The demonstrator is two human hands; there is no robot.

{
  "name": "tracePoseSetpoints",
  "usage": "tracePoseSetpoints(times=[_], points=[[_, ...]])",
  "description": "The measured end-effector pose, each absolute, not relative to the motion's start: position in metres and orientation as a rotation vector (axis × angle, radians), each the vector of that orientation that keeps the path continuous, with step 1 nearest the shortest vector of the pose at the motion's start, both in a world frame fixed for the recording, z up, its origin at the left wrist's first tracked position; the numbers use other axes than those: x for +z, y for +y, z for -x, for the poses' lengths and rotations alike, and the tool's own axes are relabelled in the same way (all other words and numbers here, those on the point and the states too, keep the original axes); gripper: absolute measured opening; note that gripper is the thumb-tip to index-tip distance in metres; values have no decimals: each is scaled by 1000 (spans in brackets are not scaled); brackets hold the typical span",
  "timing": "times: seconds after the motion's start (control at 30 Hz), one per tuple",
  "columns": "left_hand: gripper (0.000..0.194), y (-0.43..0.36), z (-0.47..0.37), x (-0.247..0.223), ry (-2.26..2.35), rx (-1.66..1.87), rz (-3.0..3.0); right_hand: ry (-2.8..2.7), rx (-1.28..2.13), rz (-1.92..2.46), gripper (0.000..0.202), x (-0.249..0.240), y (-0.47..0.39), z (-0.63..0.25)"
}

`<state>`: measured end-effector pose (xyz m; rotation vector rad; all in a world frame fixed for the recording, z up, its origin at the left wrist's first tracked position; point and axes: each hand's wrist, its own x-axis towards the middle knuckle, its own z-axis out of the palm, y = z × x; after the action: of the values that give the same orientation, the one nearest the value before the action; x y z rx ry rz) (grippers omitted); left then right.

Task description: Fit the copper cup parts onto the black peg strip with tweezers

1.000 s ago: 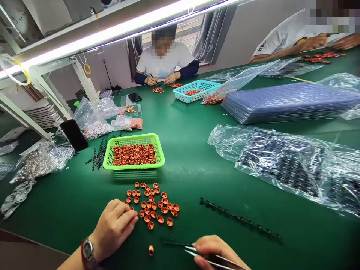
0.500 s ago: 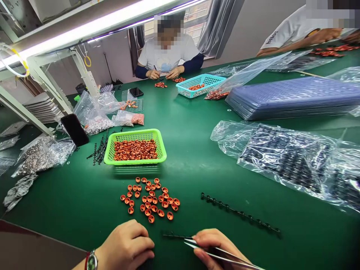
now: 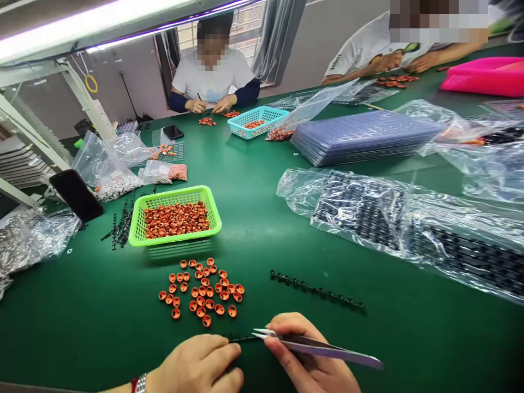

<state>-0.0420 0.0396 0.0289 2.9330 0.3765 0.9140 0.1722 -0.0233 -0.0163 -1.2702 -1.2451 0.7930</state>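
Observation:
My right hand [image 3: 313,355] pinches a pair of metal tweezers [image 3: 327,350], whose tips point left and lie at the right end of a short black strip [image 3: 244,338]. My left hand [image 3: 204,363] has its fingers curled at the strip's left end; the fingertips are partly hidden, and they seem to hold that end. Beyond my hands lie several loose orange cups [image 3: 209,304] with dark openings. To their right rests a longer black strip [image 3: 317,289] with small knobs along it.
A green basket [image 3: 176,240] holds many orange cups, with black strips [image 3: 123,221] beside it. Bagged black strips [image 3: 360,210] and stacked clear trays [image 3: 364,131] lie to the right. A phone [image 3: 76,195] leans at left. Two people work across the table [image 3: 245,196].
The view has swung right, so the scene sits further left. My left hand has reached the short strip's left end. The tweezers have turned flatter, their tips still near the strip.

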Motion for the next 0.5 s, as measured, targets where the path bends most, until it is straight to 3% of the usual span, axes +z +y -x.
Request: tracePoseSetpoints(times=[0.3,0.5], points=[[29,40,26,7,323,968,-3151,-1345,668,1306,10,-16,-13,-155],[36,40,29,2,343,1016,-3101,-1400,681,1341,13,-14,-14,-157]])
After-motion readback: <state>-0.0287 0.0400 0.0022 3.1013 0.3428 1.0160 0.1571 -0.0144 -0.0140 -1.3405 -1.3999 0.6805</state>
